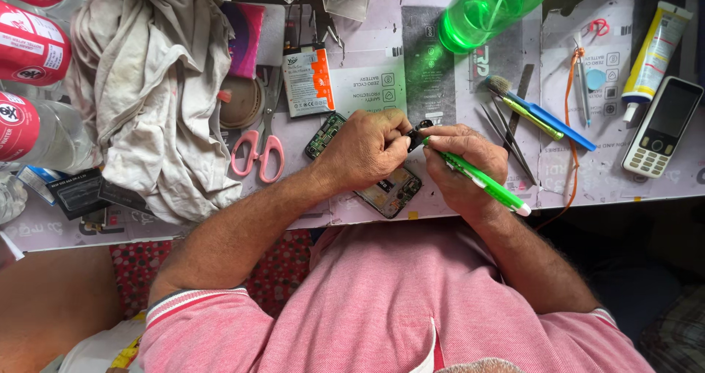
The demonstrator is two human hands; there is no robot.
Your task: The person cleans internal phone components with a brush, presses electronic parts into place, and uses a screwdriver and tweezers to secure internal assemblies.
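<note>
My left hand (363, 151) rests on an opened phone (389, 191) with its circuit board showing, and its fingertips pinch a small black part (420, 132). My right hand (464, 169) meets it from the right, fingers on the same small part, and holds a green-handled tool (481, 182) that lies across the hand and points toward the part. Both hands hide most of the phone's middle; a green board end (323, 136) sticks out on the left.
Pink-handled scissors (258, 149), a phone battery (308, 81) and a crumpled cloth (150, 87) lie left. Tweezers (510, 144), a blue brush (543, 114), a glue tube (656, 48), a keypad phone (661, 127) and a green bottle (488, 7) lie right.
</note>
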